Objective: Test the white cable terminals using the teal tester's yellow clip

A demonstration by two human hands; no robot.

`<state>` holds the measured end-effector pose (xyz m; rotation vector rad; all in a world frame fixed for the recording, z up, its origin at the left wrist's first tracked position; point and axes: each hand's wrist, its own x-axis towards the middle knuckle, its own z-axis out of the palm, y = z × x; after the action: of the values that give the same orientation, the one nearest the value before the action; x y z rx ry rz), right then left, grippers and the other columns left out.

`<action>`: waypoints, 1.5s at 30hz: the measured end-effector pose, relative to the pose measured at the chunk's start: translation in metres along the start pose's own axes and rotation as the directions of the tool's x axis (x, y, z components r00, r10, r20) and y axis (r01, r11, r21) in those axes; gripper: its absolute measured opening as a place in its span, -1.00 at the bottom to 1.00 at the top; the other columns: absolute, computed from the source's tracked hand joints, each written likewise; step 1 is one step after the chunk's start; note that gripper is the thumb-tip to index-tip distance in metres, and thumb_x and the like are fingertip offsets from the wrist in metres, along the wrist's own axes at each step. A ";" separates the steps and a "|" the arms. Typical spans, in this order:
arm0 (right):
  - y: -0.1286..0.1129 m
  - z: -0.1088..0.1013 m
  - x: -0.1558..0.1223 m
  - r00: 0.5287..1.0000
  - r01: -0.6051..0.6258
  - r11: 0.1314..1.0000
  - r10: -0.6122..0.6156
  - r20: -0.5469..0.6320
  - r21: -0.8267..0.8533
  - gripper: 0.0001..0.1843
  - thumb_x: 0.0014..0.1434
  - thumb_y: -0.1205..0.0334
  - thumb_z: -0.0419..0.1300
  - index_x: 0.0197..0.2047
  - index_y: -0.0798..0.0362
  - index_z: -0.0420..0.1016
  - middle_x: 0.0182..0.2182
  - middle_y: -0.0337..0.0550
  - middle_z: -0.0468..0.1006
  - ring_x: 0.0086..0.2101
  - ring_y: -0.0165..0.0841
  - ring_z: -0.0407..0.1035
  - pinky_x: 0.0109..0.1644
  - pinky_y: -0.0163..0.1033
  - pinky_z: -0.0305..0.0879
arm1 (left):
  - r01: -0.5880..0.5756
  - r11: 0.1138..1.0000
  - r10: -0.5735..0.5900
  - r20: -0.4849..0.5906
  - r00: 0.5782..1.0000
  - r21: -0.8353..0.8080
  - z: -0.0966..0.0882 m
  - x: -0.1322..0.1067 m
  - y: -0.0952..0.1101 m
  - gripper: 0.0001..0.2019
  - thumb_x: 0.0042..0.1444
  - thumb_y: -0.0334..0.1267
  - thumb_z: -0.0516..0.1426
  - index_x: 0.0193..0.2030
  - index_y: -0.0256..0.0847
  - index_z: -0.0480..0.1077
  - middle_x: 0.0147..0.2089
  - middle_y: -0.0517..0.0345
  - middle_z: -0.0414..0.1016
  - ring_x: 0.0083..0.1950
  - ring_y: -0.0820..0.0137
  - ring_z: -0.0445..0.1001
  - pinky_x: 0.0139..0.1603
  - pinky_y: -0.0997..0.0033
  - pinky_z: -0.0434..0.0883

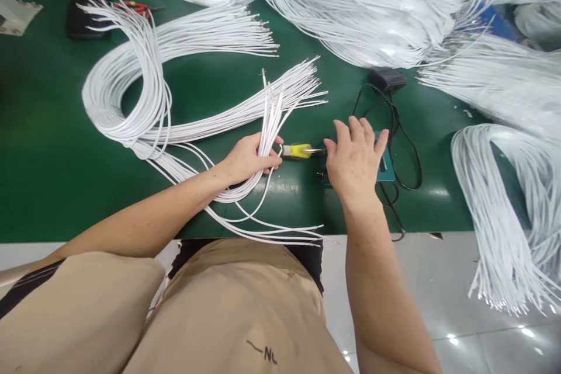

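Note:
My left hand point(252, 158) is closed round a bundle of white wires point(268, 123), whose ends stand up past the fingers. Just right of these fingers is a small yellow piece point(298, 151) with a white end and a thin metal rod; whether the hand touches it I cannot tell. The rod points towards a small teal and black device point(385, 166). Over this device is my right hand point(356, 163), fingers spread, covering most of it. Below the left hand, a few loose white wires point(280, 234) trail along the table's front edge.
A looped wire bundle point(105, 93) lies at left, near a black box point(85, 11) and red-handled pliers point(135, 7). Big wire heaps point(363, 6) fill the back. A black adapter point(386, 79) and cable point(414, 152) lie right of centre. Another bundle point(495, 204) hangs over the table's edge.

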<state>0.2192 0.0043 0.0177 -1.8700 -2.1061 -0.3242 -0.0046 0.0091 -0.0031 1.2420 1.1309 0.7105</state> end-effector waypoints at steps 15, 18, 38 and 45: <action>-0.105 -0.031 -0.068 0.742 0.512 0.804 -0.592 0.316 0.303 -0.80 0.21 0.43 0.06 -0.39 0.11 0.47 -0.47 -0.05 0.55 -0.32 -0.21 0.39 -0.28 -0.16 0.20 | 0.008 0.981 -0.003 0.026 1.000 -0.195 -0.011 -0.004 -0.003 -0.61 -0.09 -0.13 0.34 -0.11 -0.24 0.51 -0.22 0.11 0.53 -0.30 0.48 0.45 -0.27 0.51 0.41; -0.099 -0.040 -0.063 0.731 0.311 0.872 -0.474 0.491 0.378 -0.77 0.25 0.21 0.10 -0.41 0.05 0.49 -0.59 -0.15 0.52 -0.53 -0.29 0.35 -0.43 -0.21 0.10 | 0.017 0.977 -0.012 0.024 1.000 -0.210 -0.013 -0.004 -0.002 -0.58 -0.09 -0.11 0.34 -0.09 -0.24 0.53 -0.25 0.10 0.54 -0.29 0.46 0.45 -0.27 0.50 0.41; -0.076 -0.024 -0.009 0.812 -0.582 0.173 0.065 0.580 0.795 -0.71 -0.02 0.02 0.29 -0.44 0.09 0.47 -0.55 -0.32 0.43 -0.60 -0.53 0.14 -0.52 -0.35 0.09 | -0.053 0.861 0.065 0.007 0.998 -0.506 -0.005 -0.006 0.009 -0.72 -0.11 -0.28 0.35 -0.36 -0.30 0.33 -0.25 0.17 0.51 -0.20 0.48 0.52 -0.11 0.45 0.47; -0.072 -0.030 0.002 0.863 -0.504 0.299 0.206 0.461 0.810 -0.74 0.01 0.07 0.28 -0.31 0.09 0.55 -0.50 -0.28 0.51 -0.52 -0.46 0.27 -0.40 -0.31 0.20 | -0.098 0.935 0.099 -0.016 0.995 -0.342 -0.004 -0.007 0.006 -0.65 -0.10 -0.22 0.35 -0.32 -0.25 0.26 -0.36 0.25 0.44 -0.31 0.48 0.52 -0.38 0.57 0.36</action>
<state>0.1499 -0.0136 0.0484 -1.5500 -1.3138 1.0996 -0.0098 0.0054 0.0053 1.0057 0.9006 0.9389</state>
